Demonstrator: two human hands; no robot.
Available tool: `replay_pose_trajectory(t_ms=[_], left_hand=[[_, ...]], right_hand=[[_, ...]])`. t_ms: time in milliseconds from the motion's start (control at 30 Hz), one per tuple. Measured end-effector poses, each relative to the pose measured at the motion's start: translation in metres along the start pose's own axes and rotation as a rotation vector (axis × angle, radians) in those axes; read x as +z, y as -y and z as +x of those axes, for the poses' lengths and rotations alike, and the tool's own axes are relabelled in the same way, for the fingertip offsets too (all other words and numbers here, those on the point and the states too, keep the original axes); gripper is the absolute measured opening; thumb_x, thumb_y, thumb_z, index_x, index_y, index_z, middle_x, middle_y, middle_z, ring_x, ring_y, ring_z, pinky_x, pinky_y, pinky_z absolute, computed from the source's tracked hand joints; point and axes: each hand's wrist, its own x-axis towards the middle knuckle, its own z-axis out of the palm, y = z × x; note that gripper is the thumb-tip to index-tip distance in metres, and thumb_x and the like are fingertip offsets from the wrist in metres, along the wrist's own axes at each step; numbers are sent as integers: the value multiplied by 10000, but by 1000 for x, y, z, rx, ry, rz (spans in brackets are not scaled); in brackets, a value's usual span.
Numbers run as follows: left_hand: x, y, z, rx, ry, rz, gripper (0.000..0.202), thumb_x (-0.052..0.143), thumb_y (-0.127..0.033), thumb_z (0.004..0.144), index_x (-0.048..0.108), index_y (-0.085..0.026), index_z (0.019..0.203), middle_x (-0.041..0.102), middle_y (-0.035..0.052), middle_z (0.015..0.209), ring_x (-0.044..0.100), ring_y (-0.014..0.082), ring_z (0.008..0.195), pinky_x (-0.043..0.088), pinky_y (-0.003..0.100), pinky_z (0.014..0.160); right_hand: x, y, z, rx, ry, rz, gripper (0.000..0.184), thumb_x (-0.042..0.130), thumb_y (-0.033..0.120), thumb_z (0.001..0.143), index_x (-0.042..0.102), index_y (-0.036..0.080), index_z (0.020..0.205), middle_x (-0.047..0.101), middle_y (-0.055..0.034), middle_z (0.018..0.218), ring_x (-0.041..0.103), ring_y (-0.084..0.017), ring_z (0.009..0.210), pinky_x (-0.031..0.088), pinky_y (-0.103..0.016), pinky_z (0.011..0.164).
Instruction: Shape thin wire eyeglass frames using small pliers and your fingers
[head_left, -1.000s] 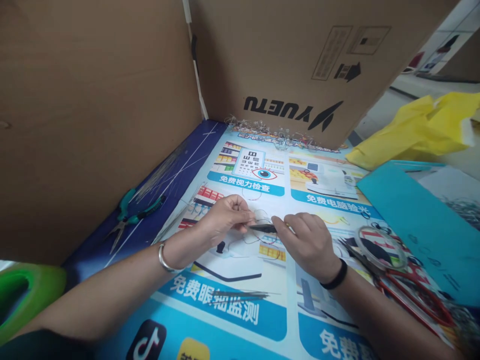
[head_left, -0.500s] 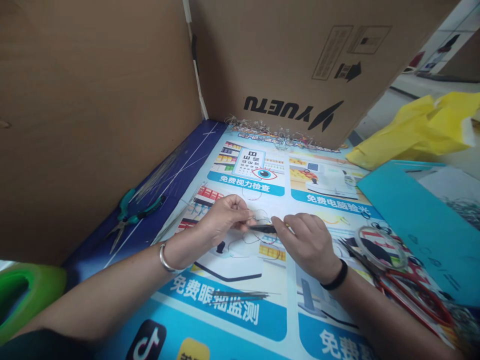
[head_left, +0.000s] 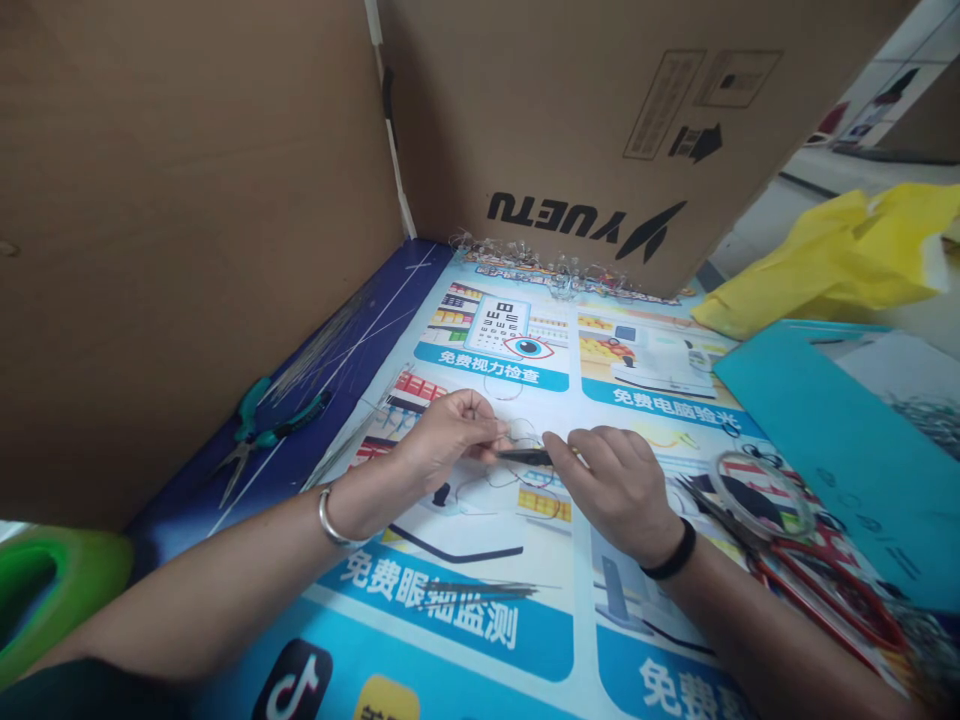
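Observation:
My left hand (head_left: pixel 466 432) is closed, thumb and fingertips pinching a thin wire (head_left: pixel 534 432) that curls out in loose loops. Wrapped in my right hand (head_left: pixel 611 478) are dark-jawed pliers (head_left: pixel 526 457), their handles mostly hidden by the fingers. The narrow tip points left and reaches the left fingertips, where the wire is. Whether the jaws grip the wire is too small to see. Below both hands, a bundle of short thin dark wires (head_left: pixel 487 592) lies on the printed sheet (head_left: pixel 450 690).
Cardboard walls (head_left: pixel 210 200) stand left and behind. Teal-handled pliers (head_left: pixel 259 425) and straight wires (head_left: pixel 319 340) lie at left, near a green tape roll (head_left: pixel 90 590). Tangled wire pieces (head_left: pixel 562 275) line the back. Right are red-handled scissors (head_left: pixel 832 590), a clear ring (head_left: pixel 761 495), a blue box (head_left: pixel 817 450) and yellow bag (head_left: pixel 832 260).

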Motion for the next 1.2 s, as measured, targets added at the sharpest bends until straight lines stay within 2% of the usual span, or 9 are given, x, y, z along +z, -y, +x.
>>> replay_pose_trajectory(t_ms=[800, 933, 1033, 1200], left_hand=[[2, 0, -1, -9, -51, 13, 237, 699, -198, 677, 468, -162, 711, 607, -14, 582, 592, 96, 531, 459, 200, 505], [4, -1, 0, 63, -75, 54, 251, 702, -214, 675, 460, -165, 719, 612, -20, 583, 589, 89, 522, 459, 191, 499], [4, -3, 1, 158, -88, 165, 236, 687, -212, 684, 458, -162, 708, 605, -23, 582, 596, 94, 537, 454, 187, 493], [1, -5, 1, 285, -25, 367, 167, 637, -189, 722, 472, -161, 710, 617, -14, 619, 573, 79, 542, 442, 189, 506]], right_hand=[[-3, 0, 1, -10, 13, -18, 185, 582, 156, 811, 600, 170, 994, 619, -31, 769, 445, -165, 714, 297, -335, 636], [0, 2, 0, 21, 74, -2, 157, 563, 177, 826, 613, 172, 975, 599, -24, 731, 436, -161, 684, 291, -333, 620], [1, 5, 0, 71, 146, 61, 143, 542, 178, 836, 627, 169, 950, 593, -26, 722, 458, -160, 685, 313, -320, 628], [-2, 9, 3, 227, 289, 280, 128, 532, 249, 845, 641, 181, 855, 617, -29, 725, 538, -145, 699, 350, -266, 603]])
